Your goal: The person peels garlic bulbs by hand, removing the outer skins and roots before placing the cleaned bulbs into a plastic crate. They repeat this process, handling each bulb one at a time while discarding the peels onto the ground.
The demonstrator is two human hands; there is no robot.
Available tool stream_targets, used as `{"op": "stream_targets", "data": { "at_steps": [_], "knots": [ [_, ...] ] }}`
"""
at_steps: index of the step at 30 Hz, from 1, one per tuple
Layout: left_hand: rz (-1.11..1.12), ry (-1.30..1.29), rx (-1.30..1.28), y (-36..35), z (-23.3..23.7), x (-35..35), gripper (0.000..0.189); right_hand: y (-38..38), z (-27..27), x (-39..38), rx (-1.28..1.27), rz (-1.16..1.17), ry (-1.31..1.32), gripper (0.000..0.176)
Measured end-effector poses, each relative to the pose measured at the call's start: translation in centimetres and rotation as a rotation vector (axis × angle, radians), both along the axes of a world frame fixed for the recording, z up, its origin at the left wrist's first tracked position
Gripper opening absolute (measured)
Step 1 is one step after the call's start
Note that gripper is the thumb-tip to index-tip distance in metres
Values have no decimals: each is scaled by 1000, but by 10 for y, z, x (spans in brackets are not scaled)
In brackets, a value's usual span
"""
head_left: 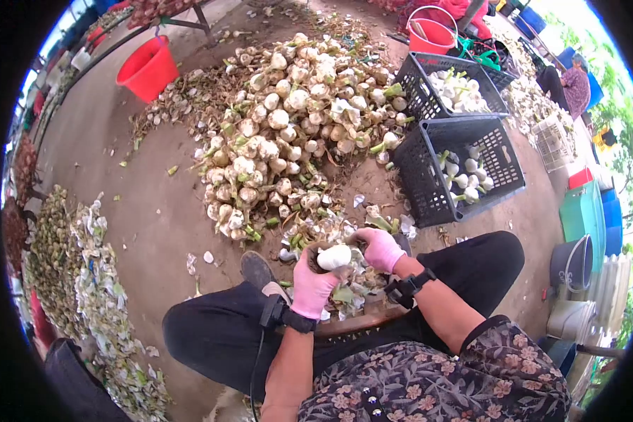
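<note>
My left hand [312, 287], in a pink glove with soiled fingers, is wrapped around a white garlic bulb [335, 257]. The bulb's outside looks smooth and pale. Just right of it, my right hand [381, 250], also in a pink glove, has its fingers curled in towards the bulb. Whatever lies between those fingertips is too small to make out. Beneath both hands, loose garlic skins [348, 299] lie in a heap between my legs. A large pile of untrimmed garlic [288, 126] rises from the floor in front of me.
At right stand a black crate [464, 165] with several cleaned bulbs and a fuller black crate [450, 77] behind it. Red buckets [149, 69] stand at the far left and back. Peelings [109, 281] line the left floor. Another person [577, 88] sits at far right.
</note>
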State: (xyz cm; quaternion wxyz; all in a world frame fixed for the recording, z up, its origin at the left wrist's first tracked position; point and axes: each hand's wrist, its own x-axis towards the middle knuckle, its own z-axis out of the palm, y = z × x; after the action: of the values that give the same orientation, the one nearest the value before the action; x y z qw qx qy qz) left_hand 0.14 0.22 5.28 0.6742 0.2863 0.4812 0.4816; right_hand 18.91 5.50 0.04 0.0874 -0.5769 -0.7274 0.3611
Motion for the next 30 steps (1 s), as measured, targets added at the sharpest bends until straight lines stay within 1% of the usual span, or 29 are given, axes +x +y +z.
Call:
{"op": "stream_targets", "data": {
  "at_steps": [1,2,3,4,5,6,8,10,11,12,14,16,17,18,19,20,21,22,23,24,25,26,27,28,29,30],
  "knots": [
    [29,-78,10,0,-9,1,61,2,3,-1,5,-2,1,31],
    [23,-76,13,0,-14,2,61,3,16,-4,-43,-81,154,37],
    [40,41,43,1,-17,3,61,5,27,-6,-87,-161,309,42],
    [49,151,82,4,-18,7,61,6,34,-6,-173,-119,472,54],
    [34,176,30,6,-8,8,62,5,33,-7,-156,-43,521,58],
    [15,305,101,5,-15,8,61,0,29,-11,-134,30,565,61],
    [-65,302,141,6,-15,10,62,-7,4,-21,-142,111,556,65],
    [-27,393,255,1,-36,11,64,-10,6,-21,-281,-51,842,63],
    [5,248,182,3,-13,12,66,-6,14,-15,-566,-274,855,64],
    [97,115,144,5,-5,14,63,-3,8,-11,-756,-491,1220,58],
    [158,134,180,12,8,9,58,30,-8,15,-518,-548,1312,47],
    [191,272,172,12,0,3,52,88,-47,93,398,-396,623,32],
    [249,255,107,9,-16,2,47,104,-8,110,538,-454,592,31],
    [220,269,74,8,-25,2,43,121,34,118,364,-588,1144,30],
    [200,211,34,7,-40,2,41,135,80,119,137,-753,1739,29],
    [179,150,-4,5,-51,3,40,147,108,115,150,-863,1855,28],
    [186,118,-17,7,-40,8,37,156,105,119,91,-794,1868,31],
    [170,82,-27,8,-47,13,32,164,98,119,33,-728,1879,34],
    [121,126,-47,10,-45,15,31,163,87,107,-59,-692,1710,29],
    [70,169,-67,12,-42,17,29,167,58,102,-227,-474,1567,24],
    [68,161,-80,12,-41,19,28,163,17,79,286,-319,895,24],
    [62,155,-94,13,-41,21,28,148,40,42,-210,-591,824,28],
    [59,163,-92,11,-49,21,29,142,17,14,-316,-565,682,29],
    [64,150,-120,10,-55,21,30,142,-31,7,-69,-192,328,31],
    [66,147,-139,11,-53,21,31,137,-34,-24,-81,-110,174,35],
    [70,143,-157,13,-51,21,31,132,-46,-46,-1,-61,33,38]
  ]
}}
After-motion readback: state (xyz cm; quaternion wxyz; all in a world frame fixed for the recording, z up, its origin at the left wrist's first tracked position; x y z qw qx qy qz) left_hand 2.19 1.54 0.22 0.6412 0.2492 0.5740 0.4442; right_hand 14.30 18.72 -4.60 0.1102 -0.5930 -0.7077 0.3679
